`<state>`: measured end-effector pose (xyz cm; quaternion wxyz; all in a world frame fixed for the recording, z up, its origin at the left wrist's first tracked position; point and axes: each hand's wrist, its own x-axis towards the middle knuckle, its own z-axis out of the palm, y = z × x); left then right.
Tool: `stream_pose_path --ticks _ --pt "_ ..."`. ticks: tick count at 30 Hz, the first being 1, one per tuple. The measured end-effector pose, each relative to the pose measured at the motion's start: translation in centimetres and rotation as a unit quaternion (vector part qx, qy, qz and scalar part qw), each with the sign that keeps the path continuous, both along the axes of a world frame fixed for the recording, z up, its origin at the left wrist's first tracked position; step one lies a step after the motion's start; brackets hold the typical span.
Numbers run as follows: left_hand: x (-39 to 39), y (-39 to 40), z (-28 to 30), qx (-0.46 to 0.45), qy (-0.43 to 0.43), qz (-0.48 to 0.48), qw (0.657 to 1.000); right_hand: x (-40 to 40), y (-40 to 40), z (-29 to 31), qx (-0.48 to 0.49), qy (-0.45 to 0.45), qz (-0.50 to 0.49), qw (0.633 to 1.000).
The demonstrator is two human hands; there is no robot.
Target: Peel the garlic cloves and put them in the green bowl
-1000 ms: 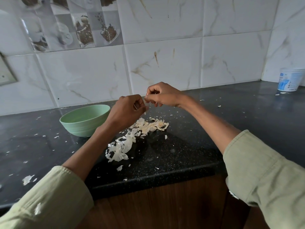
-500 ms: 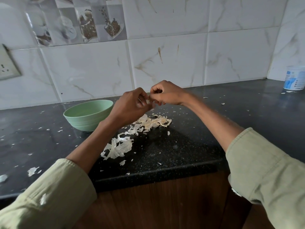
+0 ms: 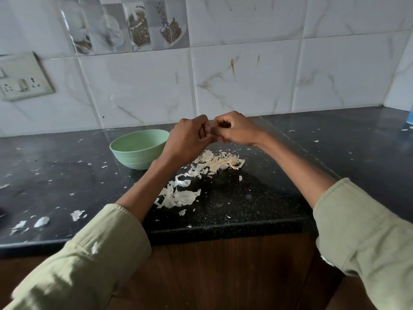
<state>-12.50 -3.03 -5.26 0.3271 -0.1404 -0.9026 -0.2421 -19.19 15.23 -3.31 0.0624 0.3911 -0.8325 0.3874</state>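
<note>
Mid-peel at frame centre: left hand (image 3: 187, 139) and right hand (image 3: 234, 129), fingers curled together, seemingly pinching a hidden garlic clove; next, strip skin, drop it in pale green plastic bowl (image 3: 139, 148) centre-left on table.

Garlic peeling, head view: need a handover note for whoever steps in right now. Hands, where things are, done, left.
Left hand: raised above the counter, fingers curled, meeting the right hand at the fingertips.
Right hand: same height, fingers curled, pinching something small between the two hands; presumably a garlic clove, but it is hidden by the fingers.
Green bowl: upright on the black counter, just left of the left hand; its contents do not show from this angle.
Peeled skins: piled on the counter below the hands, more flakes scattered around.
Done: a good deal of peeling, judging by the skins.
Left: finish this piece, drop it in the bowl.
</note>
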Motion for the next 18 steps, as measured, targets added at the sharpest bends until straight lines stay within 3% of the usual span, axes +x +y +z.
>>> stream_pose_path --ticks 5,9,13,18 --pt "1.0 -0.2 1.4 -0.047 0.081 0.086 0.992 1.1 -0.4 0.7 -0.042 -0.011 -0.009 0.999" --pt "1.9 -1.4 3.0 0.034 0.149 0.253 0.955 3.9 -1.5 1.8 0.075 0.064 0.014 0.995" --pt "2.3 -3.1 3.6 0.055 0.024 0.354 0.933 12.3 -4.0 1.4 0.195 0.041 0.150 0.968" --pt "2.6 -4.1 3.6 0.044 -0.102 0.366 0.924 18.1 -7.4 -4.0 0.243 0.125 0.125 0.954"
